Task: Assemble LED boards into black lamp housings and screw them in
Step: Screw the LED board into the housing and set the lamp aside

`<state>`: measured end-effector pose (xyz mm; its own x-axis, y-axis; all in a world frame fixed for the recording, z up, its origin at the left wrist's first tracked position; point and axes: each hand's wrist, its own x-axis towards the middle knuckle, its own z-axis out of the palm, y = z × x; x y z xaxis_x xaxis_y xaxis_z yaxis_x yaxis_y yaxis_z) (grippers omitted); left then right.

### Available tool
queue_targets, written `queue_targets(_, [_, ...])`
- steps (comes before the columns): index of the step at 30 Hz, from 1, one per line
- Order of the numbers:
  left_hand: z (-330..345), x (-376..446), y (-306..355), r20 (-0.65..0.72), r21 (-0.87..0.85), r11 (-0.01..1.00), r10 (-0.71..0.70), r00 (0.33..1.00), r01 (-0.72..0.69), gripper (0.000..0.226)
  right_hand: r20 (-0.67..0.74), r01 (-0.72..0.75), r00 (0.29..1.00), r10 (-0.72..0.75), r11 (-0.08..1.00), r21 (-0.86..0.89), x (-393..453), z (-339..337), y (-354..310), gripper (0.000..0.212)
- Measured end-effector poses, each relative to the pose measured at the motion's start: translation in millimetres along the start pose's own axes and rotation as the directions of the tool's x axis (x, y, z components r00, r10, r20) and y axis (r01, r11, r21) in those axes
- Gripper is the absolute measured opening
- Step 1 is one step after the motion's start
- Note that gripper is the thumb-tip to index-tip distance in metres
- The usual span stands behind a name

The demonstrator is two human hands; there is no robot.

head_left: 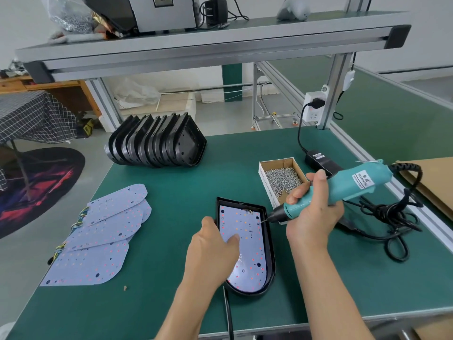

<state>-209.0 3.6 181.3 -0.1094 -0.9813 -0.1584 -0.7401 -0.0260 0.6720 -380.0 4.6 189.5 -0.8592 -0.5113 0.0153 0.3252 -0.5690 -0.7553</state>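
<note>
A green-topped counter (171,187) is carrying the work, framed by aluminium posts with a shelf (208,42) running overhead. Beyond it, a grey floor, a checked cloth over a table (31,116) and a dark round rug (36,185) are showing on the left. A white socket block (313,107) is sitting on the right post with a black plug in it.

At the back of the counter a row of black lamp housings (157,141) is leaning together on edge. Loose LED boards (103,231) are lying overlapped on the left side. One housing (268,244) is lying open side up near the front edge, with an LED board (247,246) sitting inside it.

The left hand (213,251) is resting on this housing's left rim, fingers fairly straight, thumb pressing on the board. The right hand (316,212) is wrapping its fingers tightly around a teal electric screwdriver (348,187), whose tip is touching the board near its upper right edge. The tool's black cable (389,217) is lying tangled to the right.

Just behind the right hand an open cardboard box of silver screws (283,179) is standing. The screwdriver's label is reading "KEENWISE"; the box side is bearing printed capitals, partly hidden, so I cannot tell the full wording.
</note>
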Motion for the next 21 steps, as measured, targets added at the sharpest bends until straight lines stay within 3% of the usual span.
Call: queue_targets(21, [-0.3, -15.7, 13.3, -0.085, 0.069, 0.997, 0.053, 0.995, -0.048, 0.031, 0.015, 0.014, 1.000, -0.014, 1.000, 0.016, -3.3, 0.6, -0.7, 0.020])
